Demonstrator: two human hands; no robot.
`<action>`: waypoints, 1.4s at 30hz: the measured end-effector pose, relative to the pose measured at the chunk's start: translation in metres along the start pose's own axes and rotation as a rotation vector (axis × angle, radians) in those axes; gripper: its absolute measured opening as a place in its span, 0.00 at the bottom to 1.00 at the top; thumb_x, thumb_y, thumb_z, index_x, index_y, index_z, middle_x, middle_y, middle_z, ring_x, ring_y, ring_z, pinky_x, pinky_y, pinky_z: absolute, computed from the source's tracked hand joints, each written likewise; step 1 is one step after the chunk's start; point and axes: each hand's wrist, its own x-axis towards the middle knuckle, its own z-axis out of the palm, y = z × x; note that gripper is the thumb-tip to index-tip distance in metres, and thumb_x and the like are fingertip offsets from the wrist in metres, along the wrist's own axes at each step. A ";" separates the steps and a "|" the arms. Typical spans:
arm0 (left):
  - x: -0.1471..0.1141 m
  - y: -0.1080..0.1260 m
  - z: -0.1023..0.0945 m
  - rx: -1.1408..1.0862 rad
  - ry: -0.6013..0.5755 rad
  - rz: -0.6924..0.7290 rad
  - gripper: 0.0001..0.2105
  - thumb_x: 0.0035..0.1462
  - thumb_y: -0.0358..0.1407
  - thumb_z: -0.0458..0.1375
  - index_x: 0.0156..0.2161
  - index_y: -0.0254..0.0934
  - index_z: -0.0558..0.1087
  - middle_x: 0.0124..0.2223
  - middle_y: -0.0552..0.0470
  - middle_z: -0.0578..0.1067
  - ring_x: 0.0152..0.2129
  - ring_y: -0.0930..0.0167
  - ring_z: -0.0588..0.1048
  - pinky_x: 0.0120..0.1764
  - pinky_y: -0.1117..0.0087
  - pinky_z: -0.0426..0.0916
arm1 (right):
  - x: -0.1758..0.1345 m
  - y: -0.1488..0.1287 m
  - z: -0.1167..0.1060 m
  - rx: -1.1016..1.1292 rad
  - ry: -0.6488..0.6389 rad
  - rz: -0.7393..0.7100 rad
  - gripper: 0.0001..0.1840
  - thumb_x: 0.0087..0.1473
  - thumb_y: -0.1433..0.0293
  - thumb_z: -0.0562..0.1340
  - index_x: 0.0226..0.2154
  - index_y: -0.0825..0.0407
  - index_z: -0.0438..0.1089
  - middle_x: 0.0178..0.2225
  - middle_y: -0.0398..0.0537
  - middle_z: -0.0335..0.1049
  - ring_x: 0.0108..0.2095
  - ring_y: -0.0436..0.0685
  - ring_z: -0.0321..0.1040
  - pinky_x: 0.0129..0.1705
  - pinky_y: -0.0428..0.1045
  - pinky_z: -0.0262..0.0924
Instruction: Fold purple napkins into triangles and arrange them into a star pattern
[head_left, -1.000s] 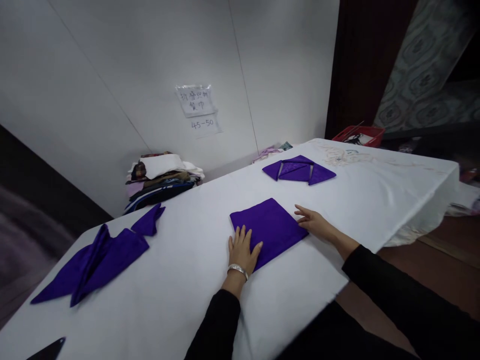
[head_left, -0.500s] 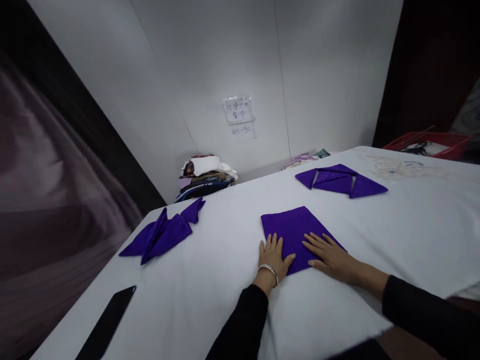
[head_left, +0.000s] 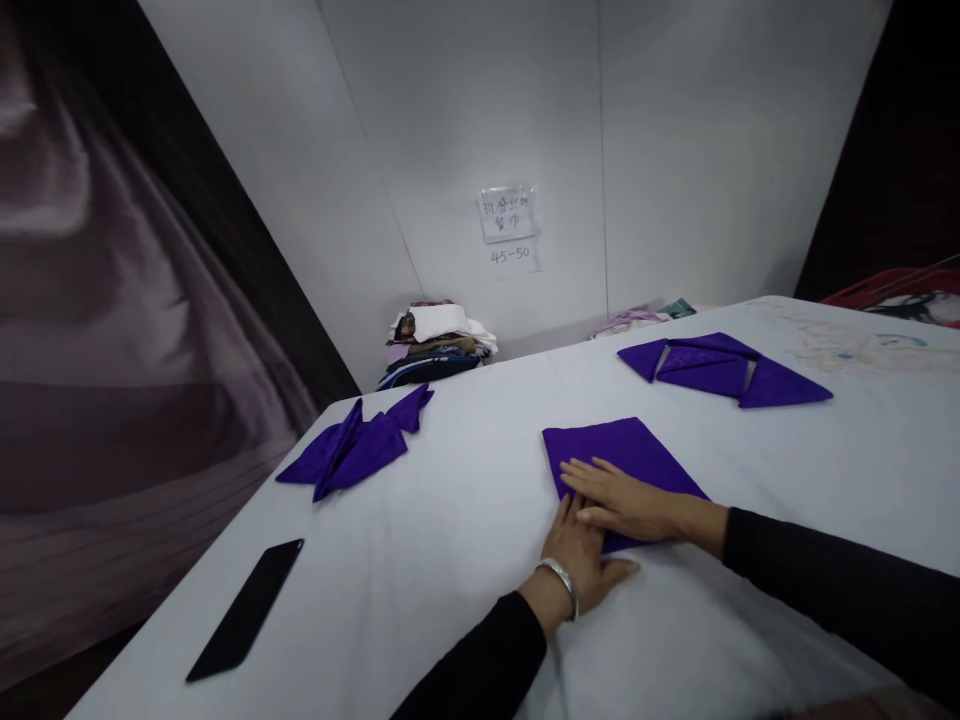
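A purple cloth napkin (head_left: pixel 637 450), folded into a flat square, lies on the white-covered table (head_left: pixel 450 520) in front of me. My right hand (head_left: pixel 619 500) rests flat on it with fingers stretched to the left. Just below, my left hand (head_left: pixel 581 555), with a silver bangle at the wrist, lies at the napkin's lower left edge, its thumb spread onto the white cloth. The left fingertips are partly covered by my right hand. Neither hand grasps the napkin.
A folded purple napkin (head_left: pixel 352 445) lies at the left, and another folded one (head_left: pixel 709 368) at the back right. A black flat phone-like slab (head_left: pixel 247 610) is at the front left. Stacked clothes (head_left: pixel 435 345) stand by the wall; a red basket (head_left: pixel 870 285) is far right.
My right hand has slid left across the napkin, over my left fingertips. The left hand has moved down to the napkin's edge. The view has shifted slightly left.
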 end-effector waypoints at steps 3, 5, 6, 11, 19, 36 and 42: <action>-0.004 0.000 0.006 -0.065 -0.070 -0.054 0.39 0.52 0.61 0.42 0.62 0.35 0.49 0.64 0.45 0.51 0.60 0.57 0.47 0.60 0.53 0.44 | 0.030 0.002 0.008 0.004 -0.109 -0.123 0.36 0.58 0.51 0.45 0.62 0.52 0.41 0.64 0.53 0.39 0.63 0.59 0.32 0.61 0.60 0.24; -0.005 0.000 0.006 -0.087 -0.079 -0.062 0.40 0.51 0.61 0.42 0.62 0.35 0.49 0.64 0.45 0.51 0.60 0.57 0.48 0.60 0.53 0.44 | 0.045 0.013 0.013 -0.004 -0.140 -0.152 0.36 0.58 0.50 0.46 0.62 0.52 0.41 0.63 0.54 0.40 0.63 0.59 0.33 0.61 0.60 0.23; -0.005 0.000 0.004 -0.091 -0.079 -0.054 0.41 0.51 0.61 0.42 0.62 0.34 0.48 0.64 0.44 0.50 0.60 0.57 0.47 0.60 0.53 0.43 | 0.052 0.021 0.015 -0.012 -0.142 -0.151 0.36 0.58 0.50 0.45 0.62 0.51 0.41 0.63 0.53 0.40 0.63 0.59 0.33 0.61 0.60 0.23; -0.004 0.002 -0.002 -0.092 -0.123 -0.047 0.42 0.51 0.62 0.40 0.63 0.32 0.46 0.65 0.42 0.43 0.62 0.59 0.38 0.61 0.53 0.38 | 0.084 0.061 0.013 -0.076 -0.088 -0.081 0.36 0.58 0.49 0.44 0.62 0.49 0.41 0.64 0.50 0.37 0.63 0.60 0.32 0.61 0.60 0.22; -0.005 -0.001 0.002 -0.152 -0.107 -0.031 0.41 0.52 0.61 0.41 0.63 0.34 0.43 0.66 0.45 0.38 0.62 0.61 0.33 0.61 0.52 0.37 | 0.128 0.095 0.008 -0.157 0.000 0.035 0.39 0.55 0.46 0.43 0.62 0.50 0.43 0.64 0.52 0.39 0.63 0.63 0.32 0.60 0.63 0.25; -0.001 -0.007 0.009 -0.034 -0.141 -0.058 0.41 0.52 0.61 0.41 0.63 0.36 0.45 0.65 0.46 0.43 0.62 0.59 0.39 0.61 0.52 0.38 | 0.077 0.041 0.011 -0.039 -0.057 -0.069 0.40 0.56 0.47 0.45 0.63 0.51 0.39 0.64 0.54 0.35 0.63 0.62 0.30 0.61 0.61 0.19; 0.002 -0.008 0.014 -0.001 -0.138 -0.068 0.42 0.50 0.62 0.42 0.63 0.35 0.45 0.66 0.46 0.39 0.61 0.57 0.36 0.61 0.51 0.39 | 0.099 0.055 0.009 -0.083 -0.050 -0.055 0.39 0.56 0.48 0.45 0.63 0.52 0.40 0.64 0.54 0.36 0.63 0.61 0.31 0.60 0.61 0.19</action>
